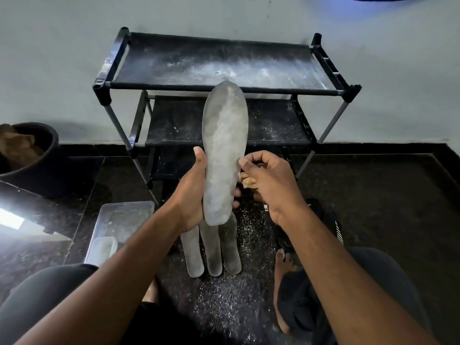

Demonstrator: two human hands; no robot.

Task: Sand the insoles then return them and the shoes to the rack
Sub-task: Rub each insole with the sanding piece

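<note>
Left hand (191,192) grips long grey foam insole (224,150) upright; right hand (268,180) pinches crumpled tan sandpaper scrap (249,181) at edge. Sanding step underway, judging; next: firm rubbing strokes.

The left hand's (193,195) fingers (236,192) lie mostly behind the held insole (224,150), only their tips showing at its right edge. The sandpaper (249,181) is largely buried in the right hand (271,180). Three insoles (211,255) on the floor have their upper ends hidden behind the held one and the left hand. A dark shoe (328,220) at centre right is mostly covered by the right forearm. The pot (37,155) is cut off by the left edge. The rack's (224,88) lowest shelf is hidden behind the hands.
</note>
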